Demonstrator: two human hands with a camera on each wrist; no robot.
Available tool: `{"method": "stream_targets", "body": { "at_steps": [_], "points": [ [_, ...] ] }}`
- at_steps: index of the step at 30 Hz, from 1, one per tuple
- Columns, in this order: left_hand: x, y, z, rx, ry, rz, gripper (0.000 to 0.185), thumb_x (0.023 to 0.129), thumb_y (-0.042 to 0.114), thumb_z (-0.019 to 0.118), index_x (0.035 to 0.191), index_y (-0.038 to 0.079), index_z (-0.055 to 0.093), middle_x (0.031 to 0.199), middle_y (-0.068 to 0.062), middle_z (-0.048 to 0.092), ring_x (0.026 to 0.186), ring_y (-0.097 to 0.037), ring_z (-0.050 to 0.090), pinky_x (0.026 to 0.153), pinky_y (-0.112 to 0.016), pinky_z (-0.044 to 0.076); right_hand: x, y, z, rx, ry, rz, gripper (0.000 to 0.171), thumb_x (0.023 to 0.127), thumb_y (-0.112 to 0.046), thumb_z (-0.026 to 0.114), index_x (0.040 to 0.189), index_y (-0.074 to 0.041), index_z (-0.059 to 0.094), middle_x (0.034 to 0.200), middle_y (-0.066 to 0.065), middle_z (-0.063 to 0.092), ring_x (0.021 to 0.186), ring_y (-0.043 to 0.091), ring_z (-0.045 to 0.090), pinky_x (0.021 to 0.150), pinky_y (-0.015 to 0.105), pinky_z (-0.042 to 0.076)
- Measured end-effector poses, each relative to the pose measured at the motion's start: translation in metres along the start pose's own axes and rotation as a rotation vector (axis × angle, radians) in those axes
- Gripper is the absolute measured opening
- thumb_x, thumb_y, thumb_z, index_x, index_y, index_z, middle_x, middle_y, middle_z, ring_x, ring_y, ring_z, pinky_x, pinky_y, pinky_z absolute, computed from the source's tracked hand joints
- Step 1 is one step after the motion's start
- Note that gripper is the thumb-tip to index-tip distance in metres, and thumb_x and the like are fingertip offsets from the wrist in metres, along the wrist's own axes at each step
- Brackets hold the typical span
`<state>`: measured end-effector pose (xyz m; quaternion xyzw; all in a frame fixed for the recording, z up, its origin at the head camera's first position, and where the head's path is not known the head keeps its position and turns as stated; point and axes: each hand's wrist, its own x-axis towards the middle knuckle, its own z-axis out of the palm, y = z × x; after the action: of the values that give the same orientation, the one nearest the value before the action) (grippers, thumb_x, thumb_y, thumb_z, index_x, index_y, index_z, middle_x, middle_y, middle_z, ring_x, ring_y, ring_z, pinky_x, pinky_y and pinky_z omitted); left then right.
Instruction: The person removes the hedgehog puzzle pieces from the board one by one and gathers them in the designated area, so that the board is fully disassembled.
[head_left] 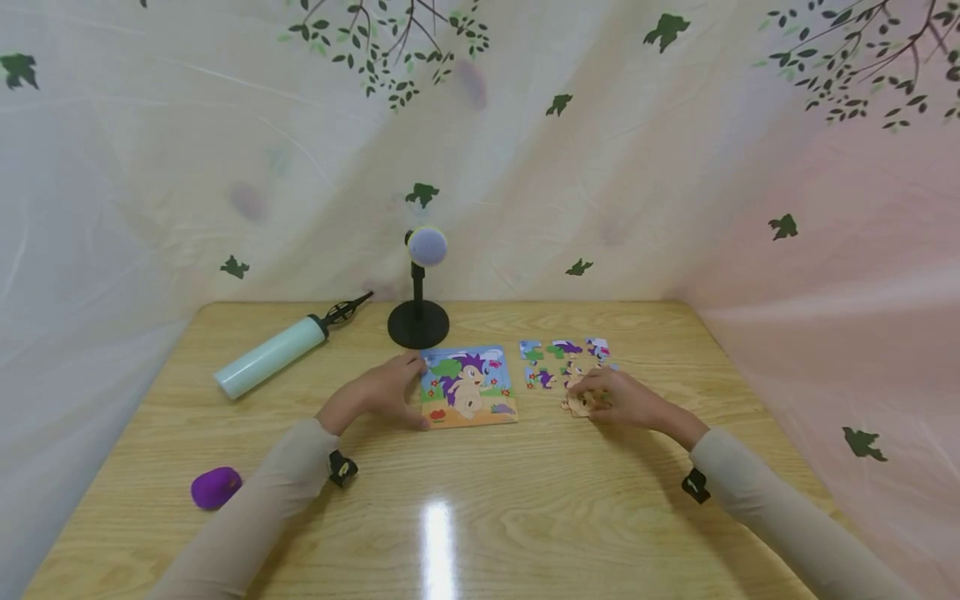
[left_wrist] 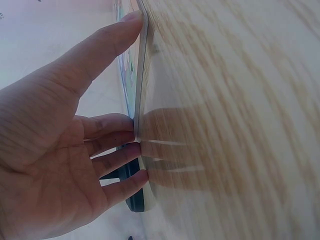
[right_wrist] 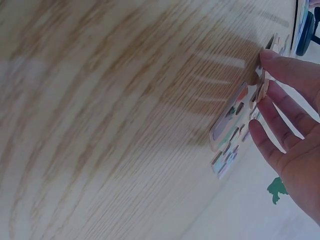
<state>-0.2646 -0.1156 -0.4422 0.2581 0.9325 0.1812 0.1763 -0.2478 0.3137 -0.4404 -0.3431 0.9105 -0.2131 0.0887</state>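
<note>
A flat puzzle board (head_left: 468, 387) with a purple-haired hedgehog picture lies mid-table. My left hand (head_left: 386, 390) holds its left side, thumb at the near corner and fingers toward the far corner. In the left wrist view, the thumb (left_wrist: 117, 37) presses the board's edge (left_wrist: 142, 65). To the right of the board, my right hand (head_left: 626, 398) pinches a tan jigsaw piece (head_left: 579, 406) between thumb and fingers, low over the table. Several loose jigsaw pieces (head_left: 567, 347) lie in rows just beyond it. The right hand partly covers the nearer ones.
A pale green hand pump (head_left: 273, 357) with a black nozzle lies at the back left. Behind the board stands a black round-based stand (head_left: 418, 325) with a round lilac head (head_left: 427, 247). A purple rounded object (head_left: 216, 487) sits beside the left forearm. A leaf-printed curtain (head_left: 495, 167) hangs behind the table.
</note>
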Motion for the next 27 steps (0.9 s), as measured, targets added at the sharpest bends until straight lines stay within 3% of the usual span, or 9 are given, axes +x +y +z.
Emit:
{"method": "stream_targets", "body": {
  "at_steps": [9, 18, 27],
  "points": [
    [-0.0019, 0.0005, 0.0003, 0.008, 0.011, 0.005, 0.098, 0.078, 0.051, 0.085, 0.148, -0.002, 0.043, 0.159, -0.024, 0.035, 0.148, -0.041, 0.036, 0.121, -0.055, 0.036, -0.0020, 0.0056, 0.0018, 0.010, 0.001, 0.006, 0.040, 0.087, -0.003, 0.079, 0.126, -0.007, 0.070, 0.121, 0.011, 0.069, 0.091, 0.020, 0.054, 0.074, 0.036, 0.049],
    [0.0000, -0.0005, 0.0008, 0.015, 0.014, 0.012, 0.098, 0.078, 0.051, 0.086, 0.147, -0.002, 0.043, 0.159, -0.026, 0.034, 0.148, -0.043, 0.036, 0.121, -0.056, 0.036, -0.0020, 0.0047, 0.0019, 0.028, 0.004, -0.008, 0.040, 0.086, -0.003, 0.079, 0.125, -0.005, 0.071, 0.117, 0.010, 0.069, 0.081, 0.018, 0.052, 0.067, 0.024, 0.042],
    [-0.0007, 0.0011, -0.0001, 0.006, 0.008, -0.002, 0.097, 0.078, 0.051, 0.085, 0.148, -0.002, 0.043, 0.160, -0.025, 0.034, 0.148, -0.042, 0.036, 0.122, -0.056, 0.035, -0.0013, 0.0046, 0.0021, 0.024, -0.007, -0.007, 0.040, 0.086, -0.005, 0.080, 0.125, -0.004, 0.070, 0.116, 0.012, 0.068, 0.084, 0.019, 0.053, 0.067, 0.026, 0.046]
  ]
}}
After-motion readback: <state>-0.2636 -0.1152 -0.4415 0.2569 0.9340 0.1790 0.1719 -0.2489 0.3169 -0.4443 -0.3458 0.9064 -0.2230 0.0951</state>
